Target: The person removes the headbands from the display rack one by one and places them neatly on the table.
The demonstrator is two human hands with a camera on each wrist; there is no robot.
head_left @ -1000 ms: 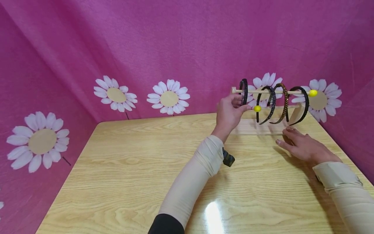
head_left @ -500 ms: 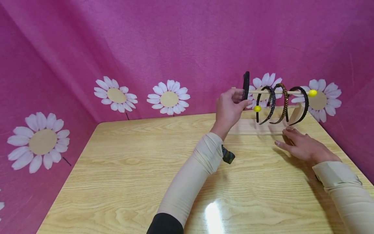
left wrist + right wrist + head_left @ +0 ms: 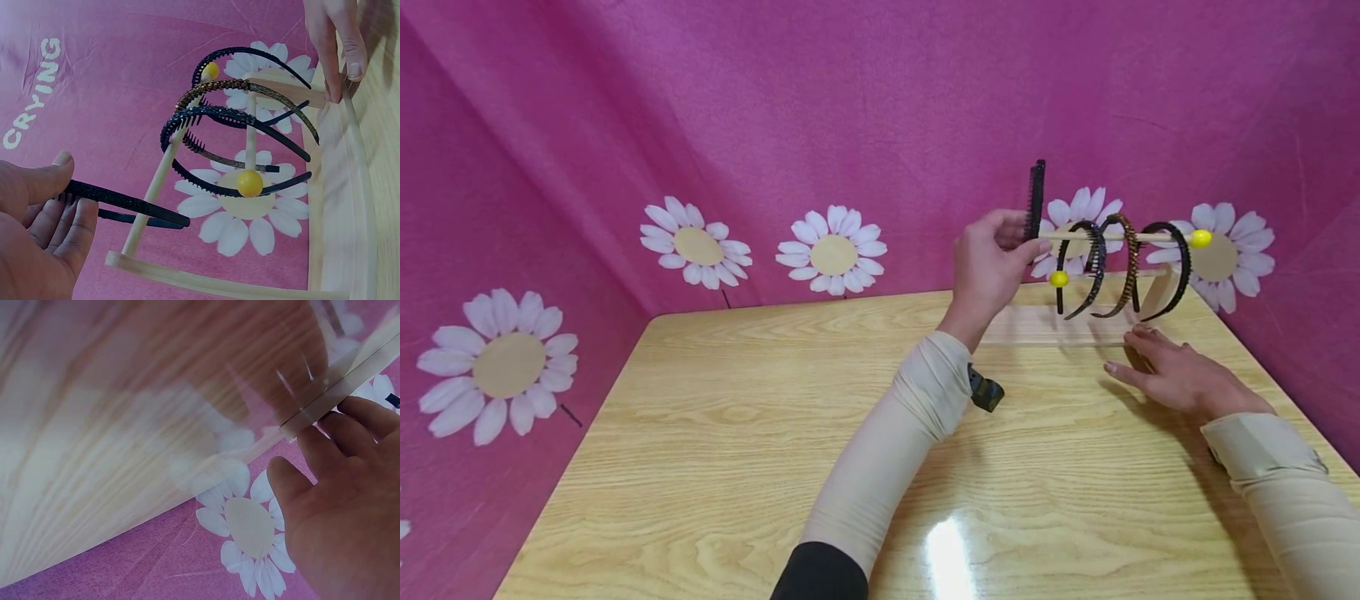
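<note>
My left hand [image 3: 988, 267] pinches a black toothed headband [image 3: 1036, 200] between thumb and fingers, holding it raised at the left part of the wooden rack's upper rod [image 3: 156, 178]. In the left wrist view the held headband's two arms lie either side of that rod. Farther along the rack hang a dark glittery headband [image 3: 1097, 275], a brown-gold headband [image 3: 1131, 250] and another black headband [image 3: 1183, 267]. My right hand [image 3: 1187, 379] has relaxed, extended fingers, with fingertips at the front edge of the rack's base [image 3: 1037, 325].
The rack stands at the back right of the wood-grain table [image 3: 737, 450], close to a pink curtain [image 3: 850, 100] with daisies. Yellow balls cap the ends of the upper rod [image 3: 1201, 239] and the lower rod [image 3: 1058, 279].
My left hand has lifted the black headband from hanging on the rod and turned it edge-on, slightly right of its earlier place. My right hand stays at the base.
</note>
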